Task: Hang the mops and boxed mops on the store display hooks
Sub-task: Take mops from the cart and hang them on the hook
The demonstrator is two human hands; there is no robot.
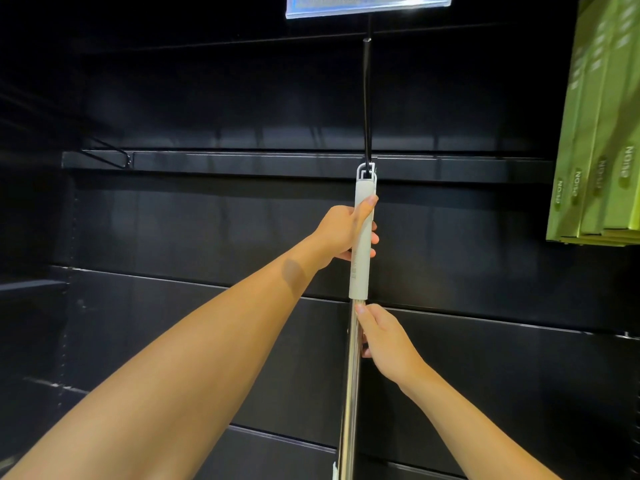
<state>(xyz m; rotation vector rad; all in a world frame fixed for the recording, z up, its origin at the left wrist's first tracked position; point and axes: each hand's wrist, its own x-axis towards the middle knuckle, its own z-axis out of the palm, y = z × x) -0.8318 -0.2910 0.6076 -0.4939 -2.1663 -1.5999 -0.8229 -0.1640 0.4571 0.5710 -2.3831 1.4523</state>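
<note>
A mop (pixel 360 271) with a pale grey grip and a shiny metal pole stands upright in the middle of the view. Its hanging loop (pixel 366 170) sits on the tip of a long black display hook (pixel 367 98) that comes out from the dark back wall. My left hand (pixel 346 233) grips the grey grip just below the loop. My right hand (pixel 384 337) holds the metal pole right under the grip. The mop's head is out of view below the frame.
Several green boxed mops (pixel 602 150) hang at the right edge. A price label holder (pixel 367 3) sits at the hook's front end, top centre. A dark shelf rail (pixel 242 164) crosses behind the mop, with a bare wire bracket (pixel 110 154) at its left.
</note>
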